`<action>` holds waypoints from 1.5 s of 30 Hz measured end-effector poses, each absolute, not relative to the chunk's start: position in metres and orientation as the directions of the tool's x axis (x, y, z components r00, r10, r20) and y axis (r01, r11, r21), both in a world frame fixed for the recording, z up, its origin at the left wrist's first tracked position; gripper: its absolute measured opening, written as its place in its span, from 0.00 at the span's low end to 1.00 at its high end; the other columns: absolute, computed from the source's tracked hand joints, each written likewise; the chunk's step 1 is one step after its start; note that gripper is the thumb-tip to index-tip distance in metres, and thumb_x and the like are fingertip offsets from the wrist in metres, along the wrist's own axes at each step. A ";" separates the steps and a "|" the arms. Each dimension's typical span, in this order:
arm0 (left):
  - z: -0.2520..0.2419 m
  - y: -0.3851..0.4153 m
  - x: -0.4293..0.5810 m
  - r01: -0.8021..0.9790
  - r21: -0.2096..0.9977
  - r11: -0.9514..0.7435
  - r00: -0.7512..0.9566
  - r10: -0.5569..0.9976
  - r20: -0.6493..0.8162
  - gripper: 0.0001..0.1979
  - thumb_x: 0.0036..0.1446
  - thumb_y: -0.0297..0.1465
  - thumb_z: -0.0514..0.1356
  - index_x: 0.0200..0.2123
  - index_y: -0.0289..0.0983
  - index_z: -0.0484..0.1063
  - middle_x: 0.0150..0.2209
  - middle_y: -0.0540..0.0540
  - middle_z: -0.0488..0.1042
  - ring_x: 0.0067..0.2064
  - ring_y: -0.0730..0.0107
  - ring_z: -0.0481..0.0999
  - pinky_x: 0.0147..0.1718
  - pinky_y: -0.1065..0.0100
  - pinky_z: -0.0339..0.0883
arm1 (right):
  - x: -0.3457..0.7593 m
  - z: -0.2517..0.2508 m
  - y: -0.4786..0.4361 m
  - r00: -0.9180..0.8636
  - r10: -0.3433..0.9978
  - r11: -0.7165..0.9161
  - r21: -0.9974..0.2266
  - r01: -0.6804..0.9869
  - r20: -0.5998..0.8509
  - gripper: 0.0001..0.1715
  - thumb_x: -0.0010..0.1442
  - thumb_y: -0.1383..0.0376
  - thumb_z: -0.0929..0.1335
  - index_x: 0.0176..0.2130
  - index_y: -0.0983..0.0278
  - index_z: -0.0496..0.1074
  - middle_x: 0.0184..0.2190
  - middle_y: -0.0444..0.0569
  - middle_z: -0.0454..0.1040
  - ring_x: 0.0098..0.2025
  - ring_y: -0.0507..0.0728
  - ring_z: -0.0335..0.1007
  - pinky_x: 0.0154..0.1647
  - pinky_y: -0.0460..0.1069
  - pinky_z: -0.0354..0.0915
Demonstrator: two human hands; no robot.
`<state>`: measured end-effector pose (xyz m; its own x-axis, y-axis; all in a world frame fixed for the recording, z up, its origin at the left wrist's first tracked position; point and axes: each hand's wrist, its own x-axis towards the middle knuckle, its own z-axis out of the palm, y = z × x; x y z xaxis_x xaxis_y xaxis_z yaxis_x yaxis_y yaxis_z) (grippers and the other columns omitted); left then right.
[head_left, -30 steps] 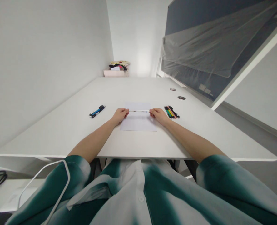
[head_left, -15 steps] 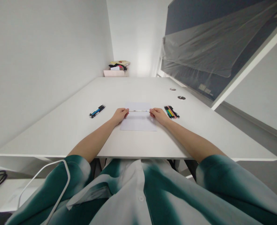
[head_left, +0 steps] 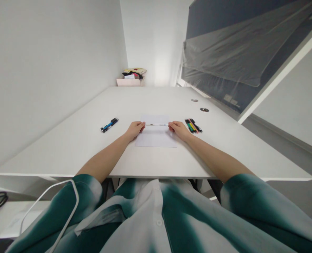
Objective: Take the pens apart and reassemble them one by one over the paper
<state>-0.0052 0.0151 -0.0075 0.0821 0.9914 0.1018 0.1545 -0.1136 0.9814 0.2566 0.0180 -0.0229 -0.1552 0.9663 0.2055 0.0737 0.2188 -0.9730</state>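
My left hand [head_left: 134, 129] and my right hand [head_left: 178, 130] hold a slim white pen [head_left: 156, 124] level between them, one hand pinching each end. The pen hangs just above a sheet of white paper [head_left: 156, 138], which lies flat on the white desk [head_left: 66, 151]. Left of my left hand lies a small bunch of blue and black pens [head_left: 109, 125]. Right of my right hand, a group of green, yellow, red and black pens [head_left: 192, 125] lies close together.
Two round grommet holes [head_left: 204, 109] sit near the desk's far right side. A pale box [head_left: 128, 82] with mixed items stands beyond the far edge. A wall runs along the left, and a plastic-covered dark board [head_left: 237, 52] leans at the right. A white cable [head_left: 58, 200] crosses my left sleeve.
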 end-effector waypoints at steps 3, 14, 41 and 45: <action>-0.008 0.015 -0.005 0.144 0.983 -0.117 0.086 0.991 0.106 0.16 0.55 0.38 0.62 0.21 0.35 0.68 0.21 0.50 0.67 0.23 0.76 0.63 0.27 0.70 0.58 | 0.257 -0.023 0.017 -0.151 0.965 0.228 -0.971 0.075 0.215 0.27 0.47 0.43 0.73 0.22 0.63 0.67 0.19 0.44 0.68 0.24 0.50 0.59 0.28 0.48 0.57; -0.007 0.014 -0.007 0.126 0.984 -0.125 0.107 0.988 0.112 0.10 0.45 0.33 0.67 0.29 0.34 0.73 0.25 0.49 0.73 0.29 0.73 0.70 0.34 0.67 0.65 | 0.256 -0.021 0.018 -0.109 0.982 0.156 -0.988 -0.013 0.156 0.16 0.45 0.57 0.75 0.29 0.63 0.71 0.25 0.46 0.75 0.27 0.51 0.66 0.33 0.49 0.64; 0.000 0.008 -0.005 0.506 0.771 -0.386 0.348 0.910 0.227 0.16 0.57 0.42 0.56 0.27 0.36 0.74 0.18 0.54 0.62 0.23 0.72 0.58 0.25 0.69 0.51 | 0.251 -0.008 0.004 -0.347 0.877 0.469 -0.746 0.473 0.331 0.13 0.55 0.58 0.68 0.37 0.64 0.76 0.25 0.44 0.73 0.27 0.53 0.63 0.30 0.47 0.58; 0.003 0.005 -0.002 0.522 0.749 -0.408 0.323 0.907 0.269 0.21 0.60 0.43 0.54 0.19 0.38 0.68 0.17 0.53 0.59 0.24 0.71 0.58 0.26 0.68 0.51 | 0.249 -0.007 0.004 -0.371 0.854 0.515 -0.690 0.509 0.364 0.09 0.56 0.62 0.68 0.36 0.63 0.75 0.30 0.47 0.76 0.31 0.55 0.66 0.35 0.49 0.61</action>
<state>-0.0020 0.0048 0.0030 0.3227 0.9074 0.2692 0.5222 -0.4079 0.7490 0.2494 0.0037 -0.0071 -0.3714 0.8542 0.3640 0.5090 0.5152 -0.6896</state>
